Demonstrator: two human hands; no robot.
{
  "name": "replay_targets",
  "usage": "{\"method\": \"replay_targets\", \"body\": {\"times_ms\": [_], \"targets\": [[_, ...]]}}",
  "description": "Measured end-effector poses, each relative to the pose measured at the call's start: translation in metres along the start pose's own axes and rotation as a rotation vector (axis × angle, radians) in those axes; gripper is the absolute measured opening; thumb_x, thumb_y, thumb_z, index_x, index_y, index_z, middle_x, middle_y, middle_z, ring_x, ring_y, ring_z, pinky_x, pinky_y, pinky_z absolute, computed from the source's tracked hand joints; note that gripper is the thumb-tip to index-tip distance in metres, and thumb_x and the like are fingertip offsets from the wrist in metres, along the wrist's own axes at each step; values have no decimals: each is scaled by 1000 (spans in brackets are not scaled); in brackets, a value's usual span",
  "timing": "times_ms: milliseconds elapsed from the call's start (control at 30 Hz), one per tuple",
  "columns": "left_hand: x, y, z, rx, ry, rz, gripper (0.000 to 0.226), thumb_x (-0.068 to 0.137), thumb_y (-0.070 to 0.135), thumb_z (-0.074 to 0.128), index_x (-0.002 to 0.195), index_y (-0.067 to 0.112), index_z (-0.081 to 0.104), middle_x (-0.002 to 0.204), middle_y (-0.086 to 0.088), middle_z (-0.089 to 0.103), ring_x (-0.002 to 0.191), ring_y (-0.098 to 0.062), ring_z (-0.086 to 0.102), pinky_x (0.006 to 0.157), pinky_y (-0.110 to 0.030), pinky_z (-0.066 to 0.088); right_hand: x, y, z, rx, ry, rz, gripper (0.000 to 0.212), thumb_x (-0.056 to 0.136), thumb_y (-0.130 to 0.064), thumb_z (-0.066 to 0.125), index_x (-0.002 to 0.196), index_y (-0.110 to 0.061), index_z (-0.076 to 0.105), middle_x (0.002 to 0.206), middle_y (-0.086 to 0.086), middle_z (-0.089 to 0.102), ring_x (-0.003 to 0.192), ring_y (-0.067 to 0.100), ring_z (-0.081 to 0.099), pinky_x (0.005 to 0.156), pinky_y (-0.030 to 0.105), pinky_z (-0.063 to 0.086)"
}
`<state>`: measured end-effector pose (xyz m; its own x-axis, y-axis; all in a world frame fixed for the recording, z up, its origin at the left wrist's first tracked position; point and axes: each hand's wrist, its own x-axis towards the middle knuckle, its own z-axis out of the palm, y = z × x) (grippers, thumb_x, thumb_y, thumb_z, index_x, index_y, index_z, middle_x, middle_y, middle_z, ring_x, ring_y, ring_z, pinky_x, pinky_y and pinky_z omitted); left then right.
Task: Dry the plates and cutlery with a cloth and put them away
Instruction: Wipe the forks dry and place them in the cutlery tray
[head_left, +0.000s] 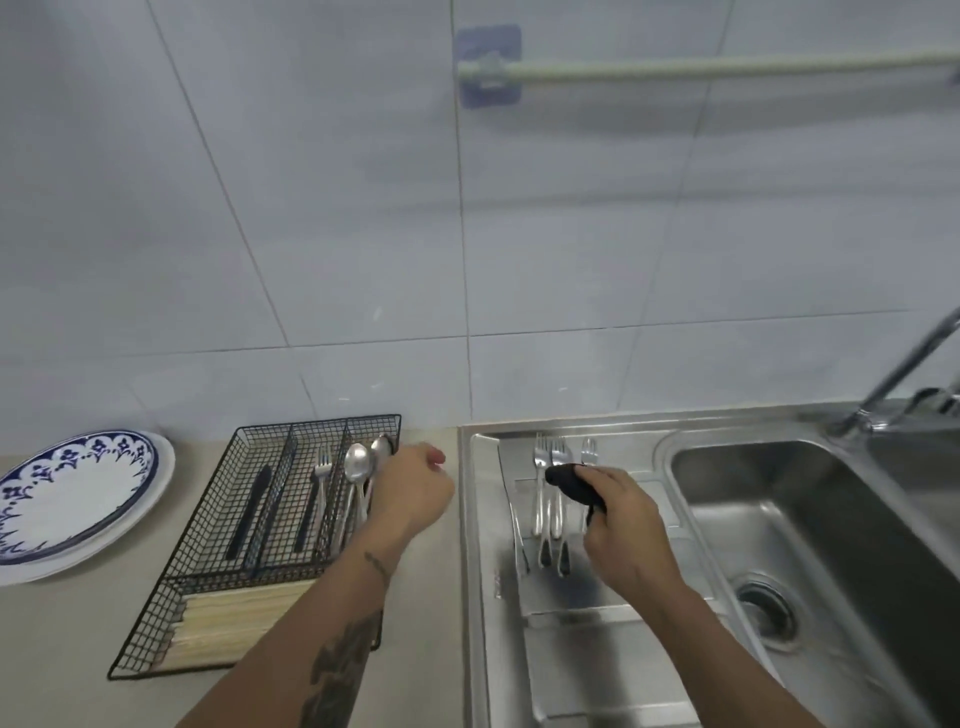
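the left hand (410, 493) hovered over the wire tray (218, 525), its grasp on a spoon (381, 448) unclear, while the right hand (621, 525) clutched a black cloth (569, 484) above forks (550, 488) beside the sink (810, 530).

A blue-patterned white plate (78, 499) lies flat at nine o'clock, two spoons (358, 465), a fork (321, 467) and dark knives (254, 512) fill the wire tray (228, 519), three forks (558, 483) rest on the drainboard beside a bunched black cloth (574, 486).

Wall (363, 208) of large pale tiles; towel rail (727, 66) mounted upper right. Beige counter (52, 649) adjoins steel sink (810, 525) with tap (904, 374).
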<state>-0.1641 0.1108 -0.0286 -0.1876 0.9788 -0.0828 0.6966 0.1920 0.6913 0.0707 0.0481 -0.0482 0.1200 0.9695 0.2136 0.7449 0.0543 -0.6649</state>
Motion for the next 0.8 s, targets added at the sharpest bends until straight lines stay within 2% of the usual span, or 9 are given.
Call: {"method": "replay_targets", "body": {"times_ms": [133,200,300,433,533,633,700,800], "targets": [[-8,18,51,-37,-116,4,29,90,14,57,116,17,71,115,-1,68,103,-19,64,97,-31,52,-4,21,-17,4,-4,46,56,81,11,49,127,-17,60,120,-8,58,108,9,53,99,16,37],[-7,26,75,-20,-164,14,25,93,17,58,115,16,71,111,0,67,102,-19,63,95,-31,52,-7,30,-22,15,-10,49,56,80,12,49,126,-17,61,116,-12,56,105,7,53,98,13,37],[-5,34,106,39,-194,-1,16,96,19,57,106,18,69,102,1,68,92,-16,64,89,-30,55,-11,44,-27,14,-60,73,56,81,11,50,127,-19,60,115,-15,53,105,5,52,93,4,30],[3,36,135,135,-177,-25,13,91,17,55,95,19,67,90,0,66,79,-14,64,80,-34,60,-8,60,-32,-3,-105,67,58,80,9,51,128,-22,59,117,-18,52,106,2,50,94,1,27],[5,39,151,228,-128,-4,9,90,14,56,91,16,65,86,1,62,76,-12,62,74,-30,58,2,69,-37,-1,-124,37,59,79,9,50,125,-26,61,113,-21,51,104,-2,49,98,5,32],[7,42,162,238,-88,11,12,89,14,57,98,16,64,92,3,58,81,-12,58,72,-25,53,9,78,-36,21,-91,41,60,73,6,48,117,-30,66,106,-32,48,97,-8,51,89,-4,28],[10,44,164,247,-87,-15,16,87,11,59,101,17,64,94,4,57,81,-11,57,72,-23,51,12,88,-30,21,-67,55,59,69,0,45,115,-27,68,107,-30,51,100,-2,55,90,0,32],[15,45,165,220,-77,-54,21,82,8,61,100,18,68,89,5,60,78,-10,60,75,-28,58,12,95,-20,18,-67,68,59,69,-2,43,116,-28,68,111,-24,55,104,9,58,94,15,41]]}}
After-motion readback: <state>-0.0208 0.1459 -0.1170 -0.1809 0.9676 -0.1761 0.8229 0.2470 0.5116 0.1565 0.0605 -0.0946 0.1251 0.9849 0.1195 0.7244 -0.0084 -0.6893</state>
